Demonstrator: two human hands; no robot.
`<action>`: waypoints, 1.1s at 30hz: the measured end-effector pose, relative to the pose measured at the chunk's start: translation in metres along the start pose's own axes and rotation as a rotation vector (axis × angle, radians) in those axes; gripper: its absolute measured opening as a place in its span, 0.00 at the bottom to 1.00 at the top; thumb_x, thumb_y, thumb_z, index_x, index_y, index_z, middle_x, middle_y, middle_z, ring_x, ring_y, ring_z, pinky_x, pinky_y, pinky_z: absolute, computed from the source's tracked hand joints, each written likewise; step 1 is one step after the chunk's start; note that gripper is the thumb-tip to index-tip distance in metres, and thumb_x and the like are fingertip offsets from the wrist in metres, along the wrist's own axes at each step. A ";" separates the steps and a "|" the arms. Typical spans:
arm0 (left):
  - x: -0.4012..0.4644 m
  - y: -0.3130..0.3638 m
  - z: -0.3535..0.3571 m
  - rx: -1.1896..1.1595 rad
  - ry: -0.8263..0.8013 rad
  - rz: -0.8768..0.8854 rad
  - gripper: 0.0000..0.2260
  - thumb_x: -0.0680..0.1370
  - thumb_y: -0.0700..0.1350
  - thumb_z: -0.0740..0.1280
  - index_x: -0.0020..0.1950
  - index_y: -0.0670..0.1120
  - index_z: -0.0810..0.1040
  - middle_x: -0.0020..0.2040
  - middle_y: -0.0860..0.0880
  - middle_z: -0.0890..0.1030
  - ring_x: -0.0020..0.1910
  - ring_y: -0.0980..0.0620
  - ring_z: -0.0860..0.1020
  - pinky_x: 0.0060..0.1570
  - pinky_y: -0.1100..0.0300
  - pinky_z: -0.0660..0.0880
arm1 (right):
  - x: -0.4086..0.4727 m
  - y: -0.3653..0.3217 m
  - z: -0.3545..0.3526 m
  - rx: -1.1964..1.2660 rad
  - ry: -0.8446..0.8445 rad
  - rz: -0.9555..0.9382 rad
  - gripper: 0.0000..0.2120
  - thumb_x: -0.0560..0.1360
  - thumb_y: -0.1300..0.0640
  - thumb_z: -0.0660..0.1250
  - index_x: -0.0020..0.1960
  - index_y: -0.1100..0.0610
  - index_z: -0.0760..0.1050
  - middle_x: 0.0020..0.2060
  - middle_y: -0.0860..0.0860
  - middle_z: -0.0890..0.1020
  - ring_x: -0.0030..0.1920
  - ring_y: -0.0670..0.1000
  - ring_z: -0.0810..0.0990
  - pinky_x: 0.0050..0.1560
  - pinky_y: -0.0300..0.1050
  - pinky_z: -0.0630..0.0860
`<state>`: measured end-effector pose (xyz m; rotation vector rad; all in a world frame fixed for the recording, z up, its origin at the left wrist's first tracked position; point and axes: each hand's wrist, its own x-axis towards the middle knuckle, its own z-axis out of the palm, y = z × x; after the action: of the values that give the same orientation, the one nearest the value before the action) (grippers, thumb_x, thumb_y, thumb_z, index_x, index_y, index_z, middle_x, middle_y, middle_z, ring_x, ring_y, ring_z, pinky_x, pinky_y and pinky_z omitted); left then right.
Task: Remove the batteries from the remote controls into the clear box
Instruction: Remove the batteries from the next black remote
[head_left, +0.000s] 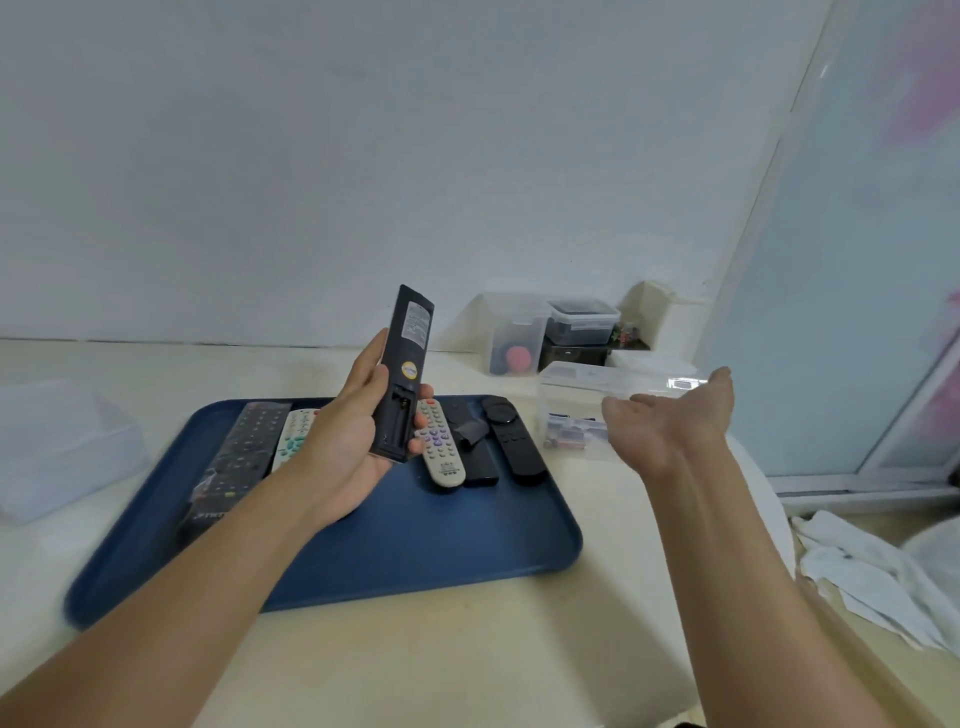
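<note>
Left hand (345, 441) grips the black remote (402, 374), its battery bay looking empty; right hand (670, 415), fingers released, hovers over the clear box (576, 415). Next, probably: set this remote down, take another.

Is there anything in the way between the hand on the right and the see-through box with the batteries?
No, nothing visible blocks it. The right hand hangs open right at the clear box, whose top looks open, with batteries lying at the bottom. The left hand holds the black remote away over the blue tray.
</note>
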<state>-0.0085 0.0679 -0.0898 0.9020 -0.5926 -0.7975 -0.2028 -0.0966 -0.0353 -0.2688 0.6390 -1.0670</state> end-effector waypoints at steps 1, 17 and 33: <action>0.000 0.000 0.001 0.003 0.009 0.007 0.18 0.87 0.48 0.53 0.72 0.64 0.72 0.49 0.42 0.81 0.36 0.49 0.76 0.30 0.58 0.74 | -0.006 0.003 -0.004 -0.050 -0.048 -0.016 0.34 0.79 0.39 0.59 0.75 0.63 0.65 0.74 0.58 0.68 0.71 0.58 0.71 0.68 0.50 0.72; -0.053 0.123 -0.109 0.611 0.585 0.392 0.11 0.74 0.47 0.73 0.54 0.44 0.81 0.33 0.52 0.76 0.30 0.54 0.72 0.29 0.59 0.70 | -0.086 0.218 0.098 -1.586 -1.312 -0.689 0.11 0.79 0.62 0.64 0.58 0.54 0.82 0.56 0.48 0.84 0.55 0.48 0.80 0.54 0.39 0.73; -0.103 0.121 -0.231 0.513 0.845 0.216 0.14 0.68 0.33 0.77 0.43 0.48 0.77 0.36 0.51 0.78 0.36 0.50 0.77 0.36 0.59 0.75 | -0.116 0.318 0.103 -2.104 -1.425 -0.908 0.16 0.73 0.68 0.60 0.54 0.60 0.83 0.54 0.55 0.83 0.53 0.57 0.81 0.52 0.51 0.80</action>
<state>0.1451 0.3009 -0.1136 1.4946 -0.1265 -0.0122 0.0524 0.1453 -0.0711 -2.9883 -0.0334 -0.2464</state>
